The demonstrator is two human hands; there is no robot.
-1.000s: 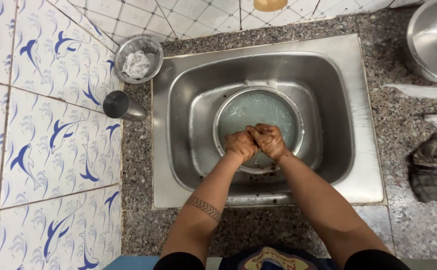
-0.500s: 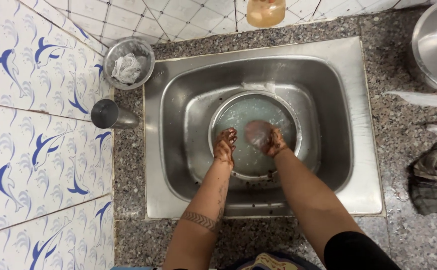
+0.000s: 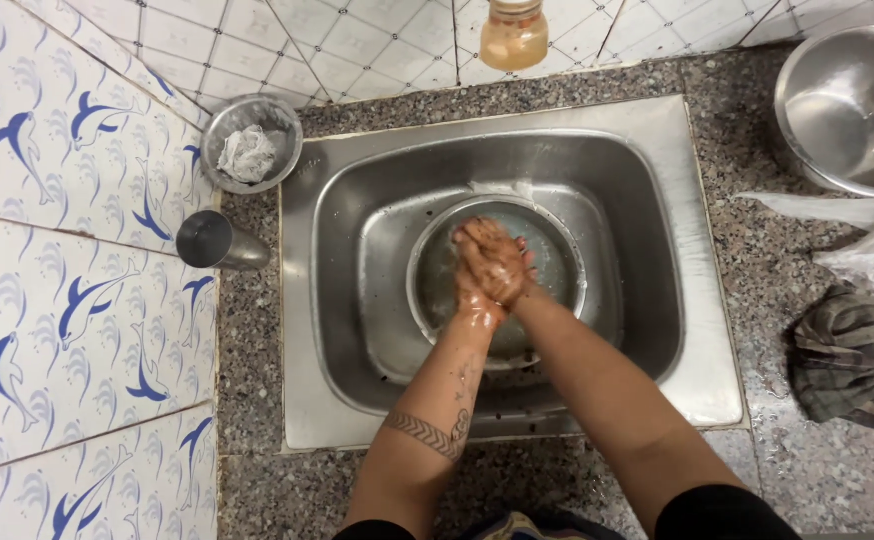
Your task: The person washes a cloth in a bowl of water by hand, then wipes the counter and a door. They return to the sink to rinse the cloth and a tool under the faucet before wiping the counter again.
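Both hands are over the steel sink (image 3: 657, 300): left hand (image 3: 477, 285) and right hand (image 3: 502, 255) are clasped palm to palm, holding nothing, above the round metal bowl (image 3: 557, 250) in the basin. Brownish residue on the skin (rinsing looks unfinished).

A speckled grey stone surface (image 3: 257, 330) is seen around a steel sink (image 3: 707, 300) set into it. Left of and beyond the hands (image 3: 492, 262), a small metal bowl (image 3: 219, 125) is placed. To their right, a big steel bowl (image 3: 847, 110), clear plastic (image 3: 837, 215) and a crumpled dark cloth (image 3: 852, 355) are laid.
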